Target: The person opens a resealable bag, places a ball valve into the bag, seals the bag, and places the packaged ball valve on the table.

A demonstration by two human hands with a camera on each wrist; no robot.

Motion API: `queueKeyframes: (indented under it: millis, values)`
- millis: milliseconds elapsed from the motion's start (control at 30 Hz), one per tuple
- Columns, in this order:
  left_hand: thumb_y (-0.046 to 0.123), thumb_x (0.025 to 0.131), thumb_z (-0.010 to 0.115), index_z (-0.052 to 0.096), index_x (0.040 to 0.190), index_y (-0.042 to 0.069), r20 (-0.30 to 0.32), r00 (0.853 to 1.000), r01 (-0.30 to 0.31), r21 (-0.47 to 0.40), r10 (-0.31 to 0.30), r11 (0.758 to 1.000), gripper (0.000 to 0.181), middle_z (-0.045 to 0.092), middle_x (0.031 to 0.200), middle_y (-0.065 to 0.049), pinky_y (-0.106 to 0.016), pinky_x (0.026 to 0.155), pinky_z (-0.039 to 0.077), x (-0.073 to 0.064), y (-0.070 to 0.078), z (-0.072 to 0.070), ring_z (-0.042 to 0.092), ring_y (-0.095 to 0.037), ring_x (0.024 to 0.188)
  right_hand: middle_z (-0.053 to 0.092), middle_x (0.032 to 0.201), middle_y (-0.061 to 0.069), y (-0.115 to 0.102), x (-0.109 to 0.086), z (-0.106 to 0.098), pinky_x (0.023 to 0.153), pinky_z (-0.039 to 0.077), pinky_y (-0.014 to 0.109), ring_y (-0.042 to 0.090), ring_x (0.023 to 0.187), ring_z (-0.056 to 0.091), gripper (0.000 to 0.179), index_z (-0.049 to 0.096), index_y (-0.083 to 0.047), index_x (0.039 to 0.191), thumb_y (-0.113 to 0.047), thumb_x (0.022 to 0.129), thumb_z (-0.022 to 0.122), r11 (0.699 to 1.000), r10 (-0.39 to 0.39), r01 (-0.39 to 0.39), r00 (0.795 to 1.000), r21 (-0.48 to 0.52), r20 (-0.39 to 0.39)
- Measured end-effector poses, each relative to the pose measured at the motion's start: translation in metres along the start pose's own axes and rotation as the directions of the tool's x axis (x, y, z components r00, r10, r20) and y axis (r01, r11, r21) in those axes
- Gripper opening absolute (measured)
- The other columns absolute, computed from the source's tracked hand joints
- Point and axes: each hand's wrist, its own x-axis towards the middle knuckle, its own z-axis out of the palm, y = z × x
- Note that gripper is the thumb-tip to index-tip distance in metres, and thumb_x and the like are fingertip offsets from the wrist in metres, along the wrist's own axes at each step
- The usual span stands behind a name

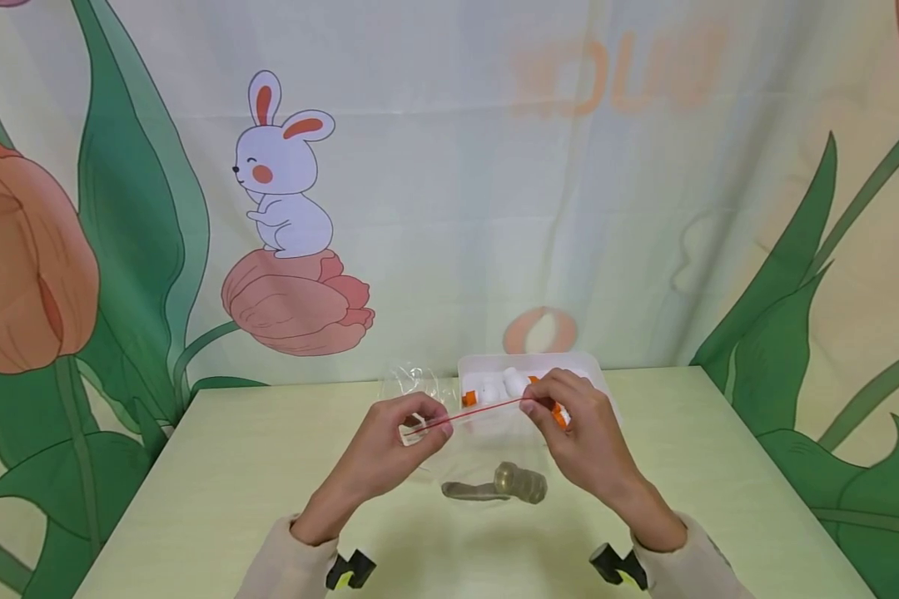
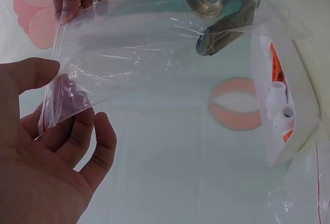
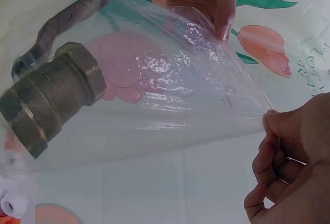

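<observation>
A clear zip bag (image 2: 129, 53) with a red line along its mouth is stretched between both hands. My left hand (image 1: 393, 433) pinches one end of the mouth between thumb and fingers. At the other end, my right hand (image 1: 584, 433) pinches the corner with thumb and forefinger. Low in the bag lies a brass ball valve (image 3: 56, 95), its threaded end visible in the left wrist view. Its lever handle (image 3: 67, 20) points sideways, also inside the plastic. In the head view the valve (image 1: 520, 482) hangs below and between the hands.
Behind the hands, a white tray (image 1: 599, 374) holds several white and orange plastic fittings (image 1: 514, 383). Another clear bag (image 1: 412, 378) lies left of the tray. A printed curtain (image 1: 434, 208) hangs behind the pale table (image 1: 217, 466).
</observation>
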Motion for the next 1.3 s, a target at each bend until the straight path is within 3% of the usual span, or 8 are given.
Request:
queueKeyframes:
  millis: [267,500,767,933,1167,1300]
  values:
    - [0.012,0.091,0.067,0.068,0.088,0.014,-0.024,0.996,-0.087,0.024,0.087,0.996,0.004,0.067,0.083,0.006,-0.035,0.078,0.056,0.0,-0.001,-0.001,0.059,-0.006,0.081,0.063,0.084,-0.005,0.0,0.0,0.0,0.07,0.04,0.025,0.008,0.077,0.049,0.005,0.068,-0.013,0.088,-0.01,0.088,0.072,1.0,0.021,-0.021,0.999,0.003,0.029]
    - [0.02,0.091,0.07,0.069,0.09,0.015,-0.019,1.0,-0.018,0.015,0.018,1.0,0.005,0.068,0.084,0.009,-0.035,0.081,0.056,-0.003,-0.006,-0.005,0.062,-0.005,0.083,0.062,0.083,-0.006,0.0,0.001,-0.001,0.07,0.04,0.026,0.006,0.076,0.049,0.005,0.068,-0.013,0.088,-0.009,0.087,0.073,1.0,0.007,-0.007,1.0,0.01,0.012]
    - [0.009,0.091,0.067,0.066,0.089,0.017,-0.034,0.998,-0.045,0.019,0.046,0.999,0.008,0.066,0.083,0.008,-0.027,0.074,0.054,-0.007,-0.007,-0.009,0.061,-0.005,0.081,0.06,0.08,-0.008,0.0,0.002,-0.002,0.07,0.041,0.028,0.005,0.075,0.049,0.004,0.069,-0.013,0.088,-0.01,0.089,0.072,1.0,0.02,-0.02,1.0,0.011,0.008]
    - [0.01,0.093,0.066,0.065,0.09,0.015,-0.044,0.998,-0.052,0.044,0.054,0.998,0.005,0.066,0.084,0.006,-0.028,0.073,0.053,-0.008,-0.007,-0.008,0.06,-0.006,0.081,0.061,0.082,-0.007,-0.001,0.002,0.0,0.07,0.041,0.029,0.006,0.076,0.049,0.005,0.068,-0.013,0.087,-0.009,0.088,0.072,1.0,0.012,-0.012,1.0,0.01,0.001]
    - [0.018,0.092,0.069,0.067,0.091,0.015,-0.04,0.999,-0.005,0.006,0.006,1.0,0.004,0.066,0.083,0.008,-0.024,0.072,0.053,-0.013,-0.016,-0.013,0.06,-0.006,0.077,0.06,0.08,-0.007,-0.001,0.001,-0.001,0.068,0.04,0.028,0.006,0.075,0.049,0.008,0.069,-0.014,0.087,-0.007,0.086,0.073,1.0,0.012,-0.012,1.0,0.008,-0.005]
    - [0.013,0.092,0.068,0.066,0.089,0.016,-0.035,0.999,-0.019,-0.008,0.019,1.0,0.005,0.065,0.082,0.006,-0.026,0.075,0.055,-0.015,-0.019,-0.016,0.06,-0.006,0.077,0.059,0.079,-0.007,0.0,0.001,-0.003,0.066,0.039,0.022,0.006,0.076,0.05,0.008,0.069,-0.013,0.088,-0.006,0.087,0.073,1.0,0.013,-0.013,1.0,0.01,-0.013]
